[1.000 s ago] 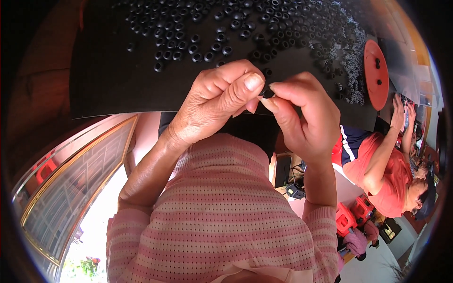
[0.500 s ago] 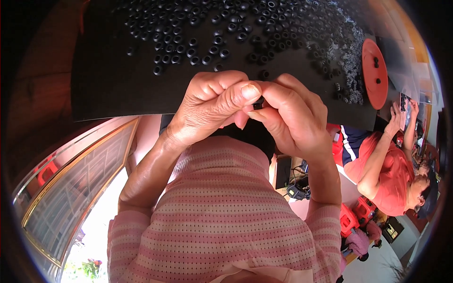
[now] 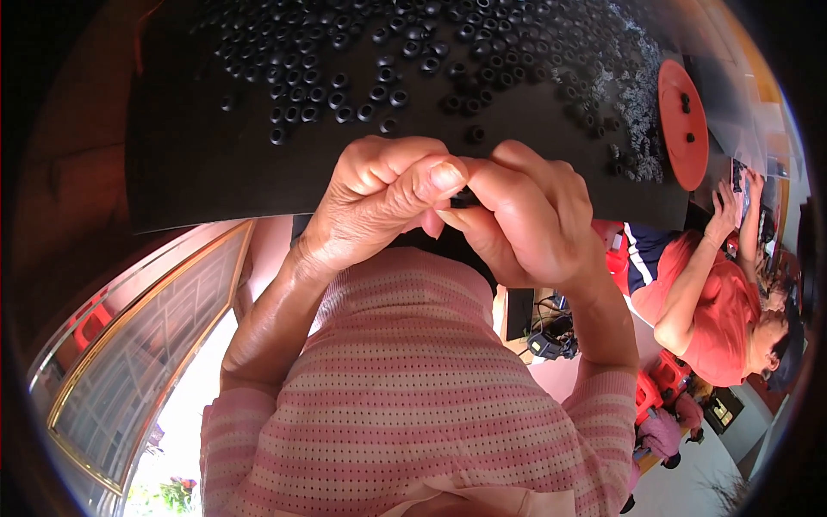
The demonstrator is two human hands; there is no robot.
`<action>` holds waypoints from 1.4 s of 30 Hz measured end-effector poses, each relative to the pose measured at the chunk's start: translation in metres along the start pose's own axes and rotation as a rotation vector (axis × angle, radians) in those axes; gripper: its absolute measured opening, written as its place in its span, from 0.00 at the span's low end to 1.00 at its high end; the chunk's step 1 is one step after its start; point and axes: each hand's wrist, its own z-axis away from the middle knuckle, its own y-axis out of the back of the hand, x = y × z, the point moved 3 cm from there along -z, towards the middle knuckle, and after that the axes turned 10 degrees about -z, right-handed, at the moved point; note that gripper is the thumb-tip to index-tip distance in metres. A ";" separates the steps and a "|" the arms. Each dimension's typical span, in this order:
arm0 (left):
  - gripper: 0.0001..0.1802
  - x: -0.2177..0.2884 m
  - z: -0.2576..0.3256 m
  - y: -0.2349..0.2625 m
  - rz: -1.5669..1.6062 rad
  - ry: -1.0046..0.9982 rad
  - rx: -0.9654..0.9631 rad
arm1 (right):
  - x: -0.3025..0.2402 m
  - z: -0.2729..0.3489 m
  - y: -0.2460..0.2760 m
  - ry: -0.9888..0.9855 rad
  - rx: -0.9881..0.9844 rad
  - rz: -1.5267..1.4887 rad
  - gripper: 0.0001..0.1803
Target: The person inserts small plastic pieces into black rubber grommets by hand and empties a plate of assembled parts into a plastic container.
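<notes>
My left hand (image 3: 379, 202) and my right hand (image 3: 530, 215) meet fingertip to fingertip in front of my chest, close to the table's near edge. Pinched between their thumbs and fingers is a small black piece (image 3: 463, 199), mostly covered by the fingertips, so its full shape stays hidden. Just beyond my hands, many small black ring-shaped caps (image 3: 345, 113) with hollow centres lie scattered over the black tabletop (image 3: 215, 177). One black cap (image 3: 475, 133) sits alone nearest my fingers.
Small silvery coil-like pieces (image 3: 642, 112) are heaped at the right. Beside them, an oval red plate (image 3: 683, 142) carries two small black pieces. A person in a red shirt (image 3: 706, 310) works at the far right. A framed glass panel (image 3: 146, 353) stands at the left.
The black piece between my fingertips shows less, being more covered by my fingers. My hands keep their pinch and have shifted slightly. The tabletop has moved a little left in the view.
</notes>
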 end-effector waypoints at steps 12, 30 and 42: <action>0.19 0.000 -0.002 0.000 -0.039 0.046 -0.004 | 0.008 0.002 0.001 -0.023 -0.031 0.068 0.17; 0.26 0.009 -0.007 -0.001 -0.071 0.113 -0.154 | 0.017 0.001 0.001 0.006 -0.185 -0.033 0.14; 0.29 0.002 -0.002 -0.010 -0.211 -0.096 -0.156 | 0.013 0.016 0.047 -0.020 -0.065 0.399 0.13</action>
